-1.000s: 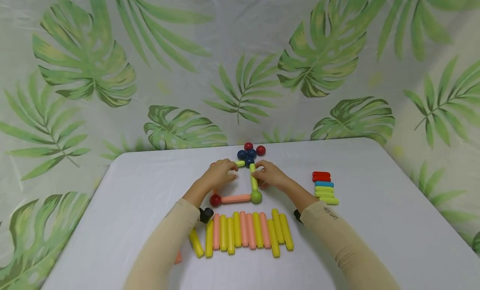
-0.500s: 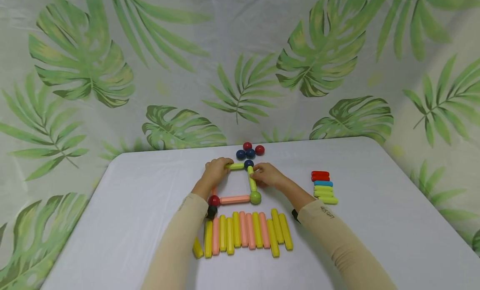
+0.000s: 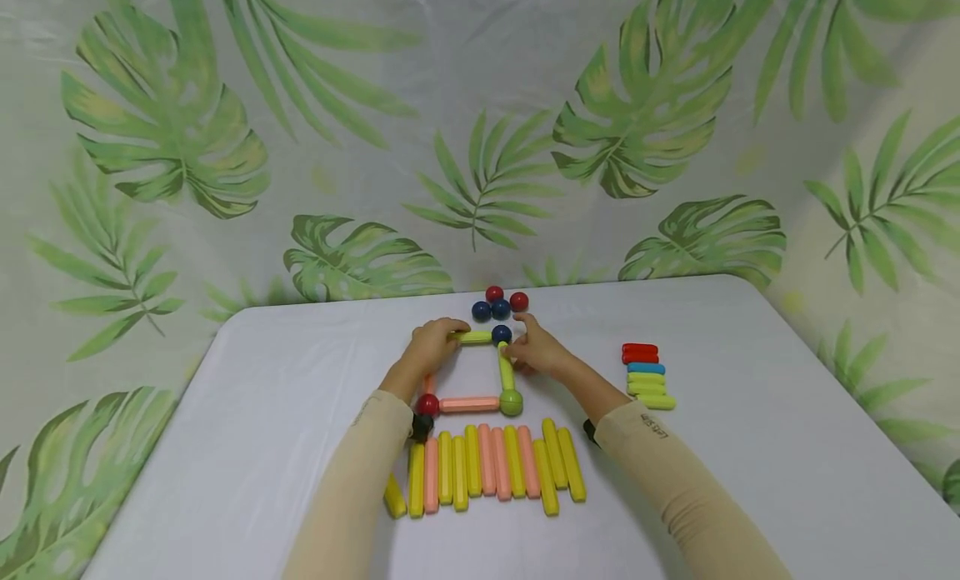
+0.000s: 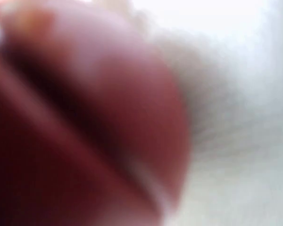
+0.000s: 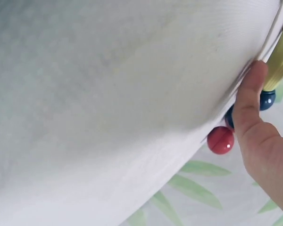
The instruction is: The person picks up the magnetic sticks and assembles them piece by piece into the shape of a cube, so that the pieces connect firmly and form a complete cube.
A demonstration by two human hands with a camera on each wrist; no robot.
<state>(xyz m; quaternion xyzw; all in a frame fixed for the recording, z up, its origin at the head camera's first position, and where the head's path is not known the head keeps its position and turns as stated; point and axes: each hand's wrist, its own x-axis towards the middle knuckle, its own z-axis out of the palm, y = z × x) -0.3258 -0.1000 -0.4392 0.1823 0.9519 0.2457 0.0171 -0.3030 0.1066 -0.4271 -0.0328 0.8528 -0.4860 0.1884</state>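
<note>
In the head view, a four-sided frame (image 3: 483, 404) of rods and balls lies on the white table (image 3: 750, 480) between the hands. A yellow-green far rod (image 3: 476, 337) forms its 12 o'clock side, a yellow-green side rod (image 3: 507, 372) 3 o'clock, a pink near rod (image 3: 461, 405) 6 and a pink side rod (image 3: 430, 385) 9. At the corners sit a dark blue ball (image 3: 502, 336) toward 1 o'clock, a lime ball (image 3: 511, 402) toward 4 and a red ball (image 3: 427, 405) toward 8. The left hand (image 3: 435, 345) covers the 10 o'clock corner; whether it pinches, I cannot tell. The right hand (image 3: 538, 349), off toward 2 o'clock, points its forefinger straight, thumb at the yellow-green side rod; I cannot tell if it pinches.

The left wrist view shows a blurred, grooved red ball toward 9 o'clock.

In the right wrist view, a ribbed yellow-green rod (image 5: 279, 59) lies just beside the straight finger, toward 1 o'clock.
</note>
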